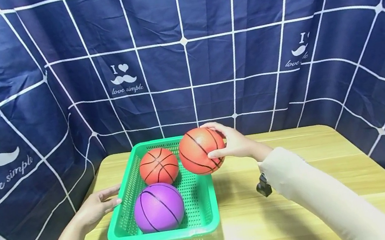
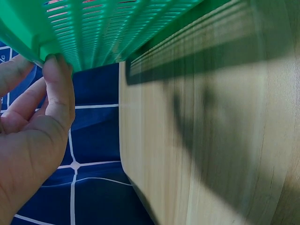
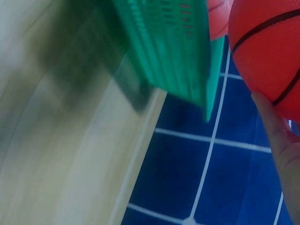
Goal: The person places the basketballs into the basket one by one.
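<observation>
A green plastic basket (image 1: 173, 235) stands on the wooden table. Inside it, an orange basketball (image 1: 159, 166) sits at the back and a purple basketball (image 1: 158, 207) in front. My right hand (image 1: 232, 143) grips another orange basketball (image 1: 202, 151) from its right side, above the basket's right rim; in the right wrist view this ball (image 3: 269, 56) is partly cut off by the frame's edge. At the basket's left side, my left hand (image 1: 94, 208) holds the rim, its fingertips against the rim's edge in the left wrist view.
Bare tabletop (image 1: 299, 161) lies right of the basket. Dark blue curtains (image 1: 213, 61) with white grid lines surround the table at the back and sides. Black wrist devices (image 1: 263, 186) hang below both cuffs.
</observation>
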### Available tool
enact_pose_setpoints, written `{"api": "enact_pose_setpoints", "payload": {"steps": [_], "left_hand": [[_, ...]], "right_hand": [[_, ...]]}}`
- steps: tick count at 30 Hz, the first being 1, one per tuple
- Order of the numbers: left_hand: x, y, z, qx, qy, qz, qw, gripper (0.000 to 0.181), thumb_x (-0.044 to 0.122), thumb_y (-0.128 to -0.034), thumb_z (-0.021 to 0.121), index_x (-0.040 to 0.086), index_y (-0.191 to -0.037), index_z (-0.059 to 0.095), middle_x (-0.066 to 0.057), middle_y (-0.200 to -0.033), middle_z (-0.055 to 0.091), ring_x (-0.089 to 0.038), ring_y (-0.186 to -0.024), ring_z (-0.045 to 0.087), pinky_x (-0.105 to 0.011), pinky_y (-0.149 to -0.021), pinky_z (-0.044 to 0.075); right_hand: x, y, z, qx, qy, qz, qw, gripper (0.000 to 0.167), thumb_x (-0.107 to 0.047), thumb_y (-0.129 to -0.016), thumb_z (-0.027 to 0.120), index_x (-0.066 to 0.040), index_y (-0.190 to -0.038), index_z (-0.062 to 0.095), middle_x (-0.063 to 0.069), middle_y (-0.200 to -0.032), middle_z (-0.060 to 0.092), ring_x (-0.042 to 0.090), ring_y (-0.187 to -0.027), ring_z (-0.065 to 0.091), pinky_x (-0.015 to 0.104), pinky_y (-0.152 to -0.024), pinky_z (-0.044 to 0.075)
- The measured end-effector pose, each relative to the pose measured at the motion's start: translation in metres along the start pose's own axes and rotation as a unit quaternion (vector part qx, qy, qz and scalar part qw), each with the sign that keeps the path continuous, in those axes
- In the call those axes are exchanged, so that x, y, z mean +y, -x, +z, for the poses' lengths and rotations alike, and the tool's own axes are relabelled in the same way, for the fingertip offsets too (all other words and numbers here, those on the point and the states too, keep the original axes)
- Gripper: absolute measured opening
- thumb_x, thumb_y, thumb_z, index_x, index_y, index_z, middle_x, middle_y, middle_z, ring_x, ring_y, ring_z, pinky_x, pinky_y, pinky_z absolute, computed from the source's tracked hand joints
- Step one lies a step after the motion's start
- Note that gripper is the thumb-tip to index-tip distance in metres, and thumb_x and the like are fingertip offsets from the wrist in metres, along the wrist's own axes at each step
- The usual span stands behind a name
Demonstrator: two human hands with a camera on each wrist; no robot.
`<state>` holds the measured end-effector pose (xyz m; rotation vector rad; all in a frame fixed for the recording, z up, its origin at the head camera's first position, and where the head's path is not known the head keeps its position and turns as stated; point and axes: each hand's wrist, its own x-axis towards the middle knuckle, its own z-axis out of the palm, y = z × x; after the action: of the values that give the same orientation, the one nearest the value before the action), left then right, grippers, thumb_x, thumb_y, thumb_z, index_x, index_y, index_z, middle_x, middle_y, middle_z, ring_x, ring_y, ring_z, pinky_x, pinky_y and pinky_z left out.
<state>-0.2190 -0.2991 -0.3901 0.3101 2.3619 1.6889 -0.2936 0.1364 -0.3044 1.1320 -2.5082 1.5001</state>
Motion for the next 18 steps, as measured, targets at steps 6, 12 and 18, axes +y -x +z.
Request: {"api": "enact_pose_setpoints", "payload": {"steps": [6, 12, 18], "left_hand": [[0.000, 0.000, 0.000, 0.000, 0.001, 0.002, 1.0000, 0.060, 0.010, -0.0937, 0.060, -0.015, -0.140, 0.031, -0.034, -0.142, 0.034, -0.038, -0.125, 0.041, -0.050, -0.103, 0.037], [0.000, -0.001, 0.001, 0.000, -0.001, 0.005, 1.0000, 0.060, 0.009, -0.0936, 0.060, -0.015, -0.140, 0.031, -0.033, -0.142, 0.034, -0.039, -0.126, 0.038, -0.047, -0.102, 0.039], [0.001, 0.000, 0.001, 0.007, -0.004, 0.003, 1.0000, 0.061, 0.009, -0.0929, 0.061, -0.016, -0.140, 0.032, -0.033, -0.142, 0.034, -0.040, -0.127, 0.036, -0.046, -0.101, 0.040]], "right_hand": [[0.013, -0.016, 0.019, -0.028, 0.007, 0.014, 0.9995, 0.073, -0.018, -0.073, 0.083, -0.025, -0.135, 0.046, 0.003, -0.120, 0.058, 0.021, -0.104, 0.057, 0.037, -0.082, 0.054], [0.023, -0.023, 0.034, -0.043, 0.017, 0.014, 0.9988, 0.073, -0.022, -0.073, 0.084, -0.026, -0.135, 0.047, 0.002, -0.119, 0.059, 0.020, -0.103, 0.058, 0.035, -0.082, 0.053], [0.025, -0.028, 0.042, -0.058, 0.033, 0.004, 0.9978, 0.076, -0.026, -0.071, 0.085, -0.020, -0.137, 0.047, 0.005, -0.119, 0.059, 0.021, -0.103, 0.058, 0.036, -0.083, 0.053]]}}
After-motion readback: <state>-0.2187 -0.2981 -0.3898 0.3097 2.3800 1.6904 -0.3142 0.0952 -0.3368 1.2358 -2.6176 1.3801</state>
